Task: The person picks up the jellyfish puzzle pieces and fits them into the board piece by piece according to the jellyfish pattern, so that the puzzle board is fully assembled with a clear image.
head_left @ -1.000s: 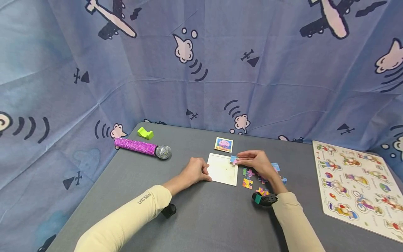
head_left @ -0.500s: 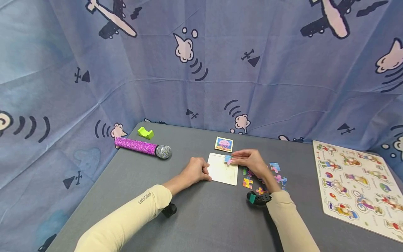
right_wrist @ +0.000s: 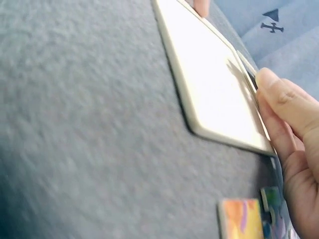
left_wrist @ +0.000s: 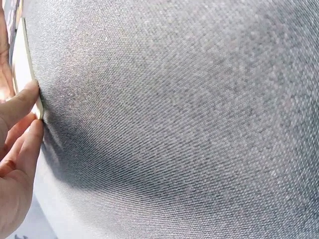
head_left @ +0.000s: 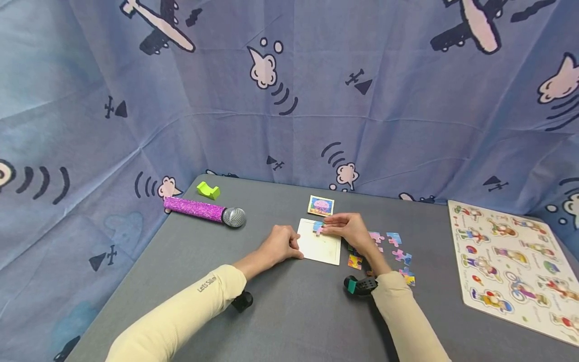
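Leftward over the white tray (head_left: 318,247), the blue-and-pink puzzle piece (head_left: 317,228) has travelled with my right hand (head_left: 349,230) since a second ago, from the far right corner to about midway along the far edge. My right fingers are clamped on that piece; whether it touches the tray's floor I cannot tell — in the right wrist view my own hand hides it.

My left hand (head_left: 282,243) has stayed put, its fingers curled at the tray's left edge, near the near left corner, and gripping it there.

Just beyond the tray's far edge lies the picture card (head_left: 321,205) with a pink jellyfish, flat on the grey bench (head_left: 280,311). Off the tray's right edge lie loose puzzle pieces, partly under my right wrist: an orange piece (head_left: 355,261) nearest the tray's near right corner, a blue piece (head_left: 394,239) farther right.

By the bench's far left corner sits a green block (head_left: 208,191); nearer me, a glittery purple microphone (head_left: 199,209) lies with its handle end at the left edge — and along the right side lies a large picture board (head_left: 515,266).
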### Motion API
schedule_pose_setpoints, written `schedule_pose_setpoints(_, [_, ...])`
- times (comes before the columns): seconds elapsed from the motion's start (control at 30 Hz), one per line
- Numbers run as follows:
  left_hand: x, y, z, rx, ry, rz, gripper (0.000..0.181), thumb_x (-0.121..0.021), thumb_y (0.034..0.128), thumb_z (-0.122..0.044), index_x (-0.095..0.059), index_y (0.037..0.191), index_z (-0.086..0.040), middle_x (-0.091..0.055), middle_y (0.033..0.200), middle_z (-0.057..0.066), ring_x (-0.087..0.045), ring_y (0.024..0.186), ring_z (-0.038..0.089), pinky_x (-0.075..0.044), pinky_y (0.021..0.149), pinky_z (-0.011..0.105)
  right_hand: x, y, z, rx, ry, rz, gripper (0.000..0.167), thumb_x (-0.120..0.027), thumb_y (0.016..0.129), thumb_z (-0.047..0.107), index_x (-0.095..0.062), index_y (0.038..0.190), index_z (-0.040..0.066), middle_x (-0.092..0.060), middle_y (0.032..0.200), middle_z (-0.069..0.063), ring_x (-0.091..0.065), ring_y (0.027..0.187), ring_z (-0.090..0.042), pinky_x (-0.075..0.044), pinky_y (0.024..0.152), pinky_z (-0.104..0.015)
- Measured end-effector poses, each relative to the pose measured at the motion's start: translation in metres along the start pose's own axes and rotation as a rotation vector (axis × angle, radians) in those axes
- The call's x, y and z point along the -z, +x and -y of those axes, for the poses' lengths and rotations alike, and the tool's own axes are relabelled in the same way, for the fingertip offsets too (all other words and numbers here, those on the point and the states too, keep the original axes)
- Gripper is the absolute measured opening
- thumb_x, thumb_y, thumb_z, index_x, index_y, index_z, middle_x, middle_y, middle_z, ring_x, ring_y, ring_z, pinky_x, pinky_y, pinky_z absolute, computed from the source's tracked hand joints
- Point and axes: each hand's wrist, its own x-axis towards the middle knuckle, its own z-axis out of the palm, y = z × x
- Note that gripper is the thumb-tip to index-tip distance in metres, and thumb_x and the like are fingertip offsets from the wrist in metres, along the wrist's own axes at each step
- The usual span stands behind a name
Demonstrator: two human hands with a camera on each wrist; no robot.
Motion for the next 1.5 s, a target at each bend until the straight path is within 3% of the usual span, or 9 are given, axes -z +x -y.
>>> schedule_pose_setpoints(0.73, [-0.001, 0.000, 0.004, -0.032, 0.004, -0.018, 0.023, -0.089, 0.0637, -0.011, -0.066, 0.059, -0.007, -0.065, 0.074, 0.004, -0.068, 0.092, 0.023, -0.049, 0.069, 0.023, -0.030, 0.008, 0.005, 0.063, -0.260, -0.078, 0.022, -0.080, 0.074, 0.004, -0.073, 0.093, -0.004, -0.073, 0.083, -0.015, -0.071, 0.075, -0.022, -0.049, 0.060, -0.015])
schedule_pose_setpoints(0.93, [-0.001, 0.001, 0.005, -0.040, -0.003, -0.017, 0.024, -0.088, 0.0635, -0.009, -0.065, 0.057, -0.007, -0.063, 0.071, 0.003, -0.068, 0.090, 0.023, -0.049, 0.070, 0.024, -0.031, 0.008, 0.005, 0.056, -0.313, -0.088, 0.021, -0.081, 0.075, 0.007, -0.074, 0.093, -0.001, -0.073, 0.082, -0.011, -0.070, 0.073, -0.016, -0.049, 0.060, -0.016])
schedule_pose_setpoints(1.13, [-0.005, 0.003, 0.013, -0.102, -0.022, -0.039, 0.028, -0.089, 0.0637, -0.013, -0.063, 0.055, -0.012, -0.060, 0.068, -0.004, -0.068, 0.085, 0.018, -0.049, 0.066, 0.022, -0.032, 0.008, 0.005, 0.047, -0.341, -0.099, 0.022, -0.082, 0.075, 0.008, -0.075, 0.094, 0.002, -0.072, 0.079, -0.007, -0.068, 0.071, -0.013, -0.047, 0.060, -0.017])
schedule_pose_setpoints(1.27, [-0.006, 0.002, 0.011, -0.088, -0.020, -0.039, 0.026, -0.089, 0.0635, -0.013, -0.064, 0.057, -0.011, -0.062, 0.069, -0.001, -0.068, 0.086, 0.020, -0.050, 0.070, 0.024, -0.032, 0.006, 0.004, 0.040, -0.341, -0.103, 0.023, -0.082, 0.075, 0.009, -0.074, 0.096, 0.003, -0.072, 0.079, -0.006, -0.068, 0.072, -0.014, -0.046, 0.061, -0.018])
schedule_pose_setpoints(1.3, [-0.001, -0.001, 0.003, -0.055, -0.018, -0.026, 0.025, -0.088, 0.0629, -0.008, -0.064, 0.057, -0.007, -0.063, 0.070, 0.002, -0.068, 0.089, 0.023, -0.051, 0.073, 0.027, -0.032, 0.006, 0.004, 0.037, -0.339, -0.103, 0.023, -0.082, 0.075, 0.010, -0.074, 0.096, 0.003, -0.072, 0.080, -0.006, -0.068, 0.073, -0.014, -0.046, 0.062, -0.018])
schedule_pose_setpoints(1.5, [-0.001, -0.001, 0.001, -0.023, -0.017, -0.016, 0.024, -0.088, 0.0646, -0.008, -0.064, 0.058, -0.007, -0.065, 0.074, 0.005, -0.067, 0.091, 0.023, -0.052, 0.079, 0.033, -0.034, 0.005, 0.008, 0.035, -0.333, -0.123, 0.022, -0.081, 0.075, 0.006, -0.073, 0.094, 0.000, -0.072, 0.080, -0.009, -0.069, 0.075, -0.017, -0.045, 0.062, -0.018])
